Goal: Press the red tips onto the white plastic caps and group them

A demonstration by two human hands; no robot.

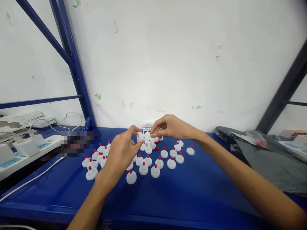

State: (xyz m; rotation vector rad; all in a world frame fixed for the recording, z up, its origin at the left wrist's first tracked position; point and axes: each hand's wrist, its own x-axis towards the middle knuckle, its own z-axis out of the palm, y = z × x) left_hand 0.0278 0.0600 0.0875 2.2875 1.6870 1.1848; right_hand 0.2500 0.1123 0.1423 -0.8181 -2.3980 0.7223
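My left hand (123, 150) pinches a small white cap (139, 136) between thumb and fingers, held just above the blue shelf (192, 191). My right hand (168, 127) reaches in from the right, its fingertips closed on a small white piece (153, 135) right beside that cap. Below both hands, several white caps with red tips (144, 168) stand in loose rows on the shelf. A few loose red tips (157, 141) and bare white caps (148, 148) lie in a small heap under the fingers.
A grey plastic bag (263, 153) lies at the right with a clear packet of red parts (256, 138). White power strips (26, 148) and cables (35, 177) sit at the left. Blue rack posts (76, 73) and a white wall (179, 64) stand behind.
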